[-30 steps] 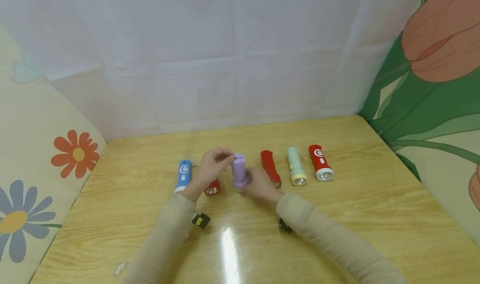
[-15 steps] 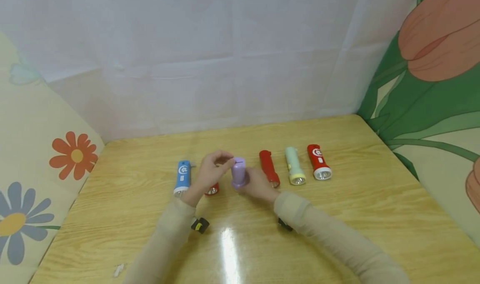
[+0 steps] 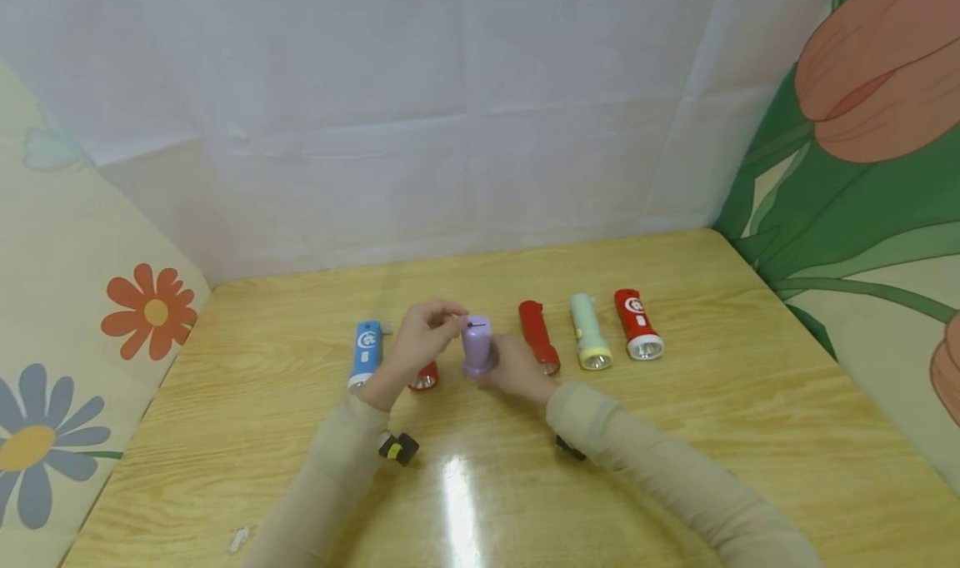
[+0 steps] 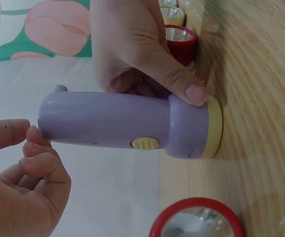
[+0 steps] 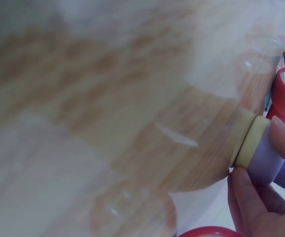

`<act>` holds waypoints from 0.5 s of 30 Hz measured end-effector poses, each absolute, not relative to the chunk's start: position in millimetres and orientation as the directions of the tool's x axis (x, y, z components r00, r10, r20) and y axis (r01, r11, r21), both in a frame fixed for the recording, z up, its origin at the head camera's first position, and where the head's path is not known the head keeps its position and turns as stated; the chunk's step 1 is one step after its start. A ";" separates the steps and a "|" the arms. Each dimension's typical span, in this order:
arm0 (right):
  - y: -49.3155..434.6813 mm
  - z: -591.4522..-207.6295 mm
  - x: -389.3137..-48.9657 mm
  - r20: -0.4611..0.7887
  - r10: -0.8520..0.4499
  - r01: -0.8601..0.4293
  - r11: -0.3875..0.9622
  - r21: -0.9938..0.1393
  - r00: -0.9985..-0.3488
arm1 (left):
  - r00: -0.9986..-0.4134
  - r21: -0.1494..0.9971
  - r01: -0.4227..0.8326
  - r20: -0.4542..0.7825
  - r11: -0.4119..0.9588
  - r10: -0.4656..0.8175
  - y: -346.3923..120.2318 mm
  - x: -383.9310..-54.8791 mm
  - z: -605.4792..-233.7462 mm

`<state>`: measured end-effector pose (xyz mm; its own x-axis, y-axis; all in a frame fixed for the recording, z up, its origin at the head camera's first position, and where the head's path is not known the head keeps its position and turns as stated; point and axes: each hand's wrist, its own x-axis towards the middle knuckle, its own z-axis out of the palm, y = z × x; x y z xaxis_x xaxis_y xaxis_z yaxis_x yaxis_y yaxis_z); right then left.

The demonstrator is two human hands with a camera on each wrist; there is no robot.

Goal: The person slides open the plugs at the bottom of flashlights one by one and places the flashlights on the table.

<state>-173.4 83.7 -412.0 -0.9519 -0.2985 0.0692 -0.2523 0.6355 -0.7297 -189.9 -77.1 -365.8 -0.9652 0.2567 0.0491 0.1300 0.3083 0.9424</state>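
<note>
A purple flashlight (image 3: 477, 345) stands near upright on its lens end, at the table surface. The left wrist view shows its yellow switch (image 4: 145, 143) and yellow rim (image 4: 215, 127). My right hand (image 3: 517, 370) grips the flashlight's head, thumb on one side and fingers on the other. Fingertips of my left hand (image 3: 420, 341) touch the edge of the tail end, and the fingers are loosely bent. Under the left hand lies a red flashlight (image 3: 424, 376), mostly hidden. Just right of the right hand is another red flashlight (image 3: 538, 336).
A blue flashlight (image 3: 366, 353) lies at the left of the row. Toward the right lie a mint-green flashlight (image 3: 589, 331) and a red one with a white rim (image 3: 637, 325). The wooden table (image 3: 300, 468) meets a white cloth (image 3: 450, 176) behind.
The purple flashlight has tilted slightly and sunk a little, showing more of its tail face. Both hands stay on it in nearly the same place.
</note>
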 end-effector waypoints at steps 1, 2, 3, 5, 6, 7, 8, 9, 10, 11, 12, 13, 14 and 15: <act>83.6 -412.1 -173.5 0.071 -0.296 -0.252 0.636 -0.729 -0.953 | -0.965 0.943 0.124 0.043 0.309 0.258 -77.0 -190.0 -365.5; 83.7 -412.3 -173.5 0.074 -0.296 -0.254 0.635 -0.729 -0.952 | -0.965 0.944 0.118 0.037 0.309 0.258 -76.9 -190.4 -365.2; 83.8 -412.5 -173.5 0.074 -0.297 -0.254 0.635 -0.729 -0.952 | -0.965 0.943 0.116 0.033 0.311 0.259 -76.7 -190.6 -365.1; 83.8 -412.5 -173.6 0.071 -0.295 -0.252 0.635 -0.730 -0.953 | -0.966 0.943 0.105 0.021 0.315 0.258 -76.0 -191.0 -364.6; 84.0 -412.4 -173.6 0.069 -0.299 -0.252 0.635 -0.730 -0.952 | -0.967 0.943 0.102 0.019 0.317 0.256 -75.5 -191.2 -364.3; 84.2 -412.5 -173.7 0.065 -0.301 -0.251 0.633 -0.732 -0.951 | -0.967 0.942 0.100 0.016 0.320 0.253 -74.8 -191.2 -363.8; 84.3 -412.6 -173.8 0.061 -0.301 -0.248 0.633 -0.733 -0.952 | -0.969 0.942 0.095 0.013 0.322 0.248 -74.1 -191.2 -363.1; 84.5 -412.7 -174.0 0.056 -0.301 -0.244 0.636 -0.732 -0.952 | -0.970 0.941 0.092 0.010 0.326 0.243 -73.4 -191.2 -362.6; 84.6 -412.8 -174.2 0.054 -0.302 -0.244 0.636 -0.733 -0.952 | -0.971 0.939 0.092 0.012 0.330 0.238 -72.8 -191.4 -362.0; 84.7 -413.0 -174.4 0.052 -0.303 -0.242 0.636 -0.733 -0.952 | -0.972 0.937 0.095 0.014 0.335 0.235 -72.2 -191.4 -361.4; 84.8 -413.3 -174.5 0.050 -0.303 -0.242 0.637 -0.732 -0.952 | -0.973 0.935 0.099 0.018 0.341 0.232 -71.7 -191.5 -361.0; 84.8 -413.6 -174.8 0.049 -0.301 -0.239 0.637 -0.733 -0.952 | -0.974 0.932 0.101 0.020 0.348 0.228 -71.3 -191.4 -360.4; 84.8 -413.9 -175.0 0.048 -0.300 -0.238 0.638 -0.732 -0.953 | -0.974 0.930 0.100 0.020 0.353 0.223 -71.1 -191.7 -360.1; 84.8 -414.0 -175.2 0.047 -0.301 -0.238 0.638 -0.733 -0.953 | -0.975 0.928 0.103 0.023 0.358 0.222 -71.0 -191.8 -360.0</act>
